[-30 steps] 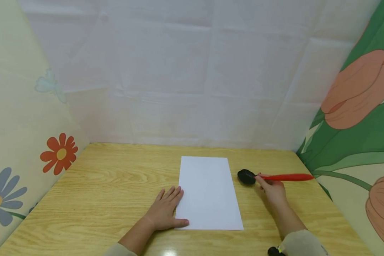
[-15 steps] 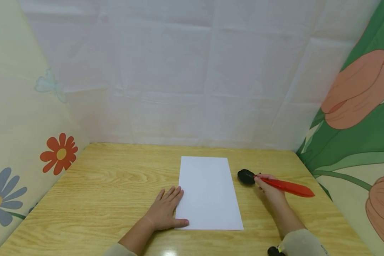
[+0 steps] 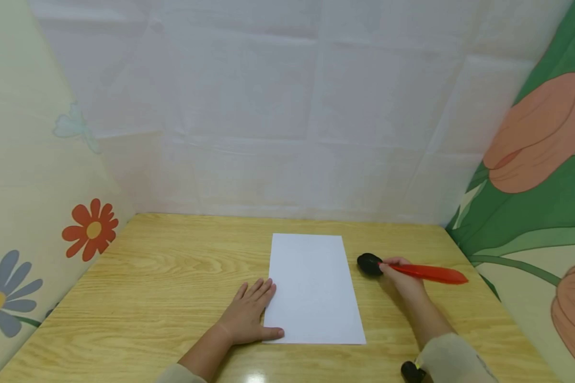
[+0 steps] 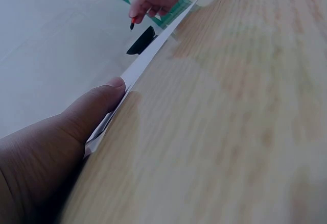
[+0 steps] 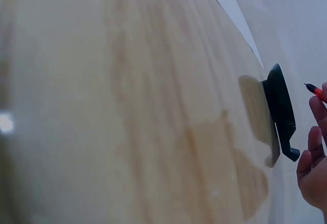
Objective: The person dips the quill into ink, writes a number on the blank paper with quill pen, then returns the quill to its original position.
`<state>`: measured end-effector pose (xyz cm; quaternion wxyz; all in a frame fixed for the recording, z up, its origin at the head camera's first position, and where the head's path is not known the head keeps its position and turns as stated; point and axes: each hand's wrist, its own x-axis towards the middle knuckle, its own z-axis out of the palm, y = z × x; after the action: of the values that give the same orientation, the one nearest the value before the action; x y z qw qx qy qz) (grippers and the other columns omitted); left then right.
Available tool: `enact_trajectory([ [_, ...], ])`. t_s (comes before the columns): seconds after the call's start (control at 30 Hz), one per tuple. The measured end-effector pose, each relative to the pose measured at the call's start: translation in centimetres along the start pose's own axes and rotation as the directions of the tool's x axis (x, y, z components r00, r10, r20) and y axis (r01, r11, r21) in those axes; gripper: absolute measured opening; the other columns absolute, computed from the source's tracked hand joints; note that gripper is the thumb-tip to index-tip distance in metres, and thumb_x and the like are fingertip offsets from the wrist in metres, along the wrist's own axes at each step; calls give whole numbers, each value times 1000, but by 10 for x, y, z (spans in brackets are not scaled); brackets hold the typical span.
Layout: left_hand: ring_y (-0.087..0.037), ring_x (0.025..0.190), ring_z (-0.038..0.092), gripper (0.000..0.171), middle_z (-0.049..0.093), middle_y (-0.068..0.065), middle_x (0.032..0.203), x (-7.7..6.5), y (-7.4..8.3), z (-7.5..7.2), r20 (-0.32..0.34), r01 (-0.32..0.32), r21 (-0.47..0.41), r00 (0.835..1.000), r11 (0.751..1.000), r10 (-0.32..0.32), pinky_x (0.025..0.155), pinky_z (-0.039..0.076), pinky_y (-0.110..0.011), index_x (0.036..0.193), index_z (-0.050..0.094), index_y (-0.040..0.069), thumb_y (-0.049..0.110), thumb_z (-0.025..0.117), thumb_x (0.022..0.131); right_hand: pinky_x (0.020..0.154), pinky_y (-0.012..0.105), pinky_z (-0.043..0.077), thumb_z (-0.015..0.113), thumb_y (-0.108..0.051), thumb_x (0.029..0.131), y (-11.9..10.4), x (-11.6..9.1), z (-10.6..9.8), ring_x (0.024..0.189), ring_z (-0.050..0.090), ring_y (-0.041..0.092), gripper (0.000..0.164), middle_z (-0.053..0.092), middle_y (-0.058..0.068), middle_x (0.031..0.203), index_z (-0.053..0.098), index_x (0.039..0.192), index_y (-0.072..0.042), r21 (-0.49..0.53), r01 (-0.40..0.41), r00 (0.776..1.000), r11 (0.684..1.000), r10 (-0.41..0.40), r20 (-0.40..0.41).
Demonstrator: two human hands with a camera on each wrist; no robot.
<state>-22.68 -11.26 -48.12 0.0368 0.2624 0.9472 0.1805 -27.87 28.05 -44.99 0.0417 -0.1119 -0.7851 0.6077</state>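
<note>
A white sheet of paper (image 3: 311,290) lies on the wooden table in the head view. My left hand (image 3: 246,319) rests on its lower left edge, fingers spread and thumb on the paper. To the right of the sheet sits a small black dish (image 3: 368,264) with a short handle, shown side-on in the right wrist view. My right hand (image 3: 407,282) pinches a red feather pen (image 3: 436,273) near its tip. In the right wrist view the dark pen tip (image 5: 309,87) is apart from the dish, above it. The dish's inside is hidden from the wrist cameras.
The wooden table (image 3: 172,266) meets a white cloth backdrop (image 3: 268,117) at the back. Flower-printed cloth stands at both sides. A small black object (image 3: 411,371) with a yellow spot shows beside the right sleeve at the bottom edge.
The feather end of the pen swung toward me, then partly back away, while my right hand stayed by the dish. My left hand, the paper and the dish keep their places.
</note>
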Motion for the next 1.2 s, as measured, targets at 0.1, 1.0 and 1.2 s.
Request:
enact_trajectory([
  [0.1, -33, 152, 18, 108, 24, -11, 163, 0, 1, -1, 2, 3, 4, 1000, 1000, -3, 122, 9, -58, 154, 27, 5, 75, 59, 78, 77, 17, 44, 74, -26, 88, -1, 3, 1, 84, 53, 4, 37, 65, -16, 84, 64, 112, 0, -41, -12, 1000, 999, 13, 9],
  [1.0, -32, 152, 17, 107, 23, -10, 163, 1, 2, -2, 11, 4, 17, 1000, 1000, -5, 122, 9, -58, 154, 27, 5, 75, 59, 78, 71, 26, 41, 69, -19, 88, 3, 17, 10, 81, 50, 17, 18, 63, -2, 84, 65, 97, -3, -294, 25, 999, 955, -16, 32],
  [1.2, -32, 152, 18, 108, 24, -11, 163, 0, 2, -2, 9, 3, 20, 1000, 1000, -4, 122, 9, -58, 154, 28, 5, 74, 59, 78, 73, 24, 40, 71, -22, 88, -2, 13, 13, 83, 51, 14, 19, 65, -3, 87, 66, 96, -5, -300, 21, 1000, 954, -18, 14],
])
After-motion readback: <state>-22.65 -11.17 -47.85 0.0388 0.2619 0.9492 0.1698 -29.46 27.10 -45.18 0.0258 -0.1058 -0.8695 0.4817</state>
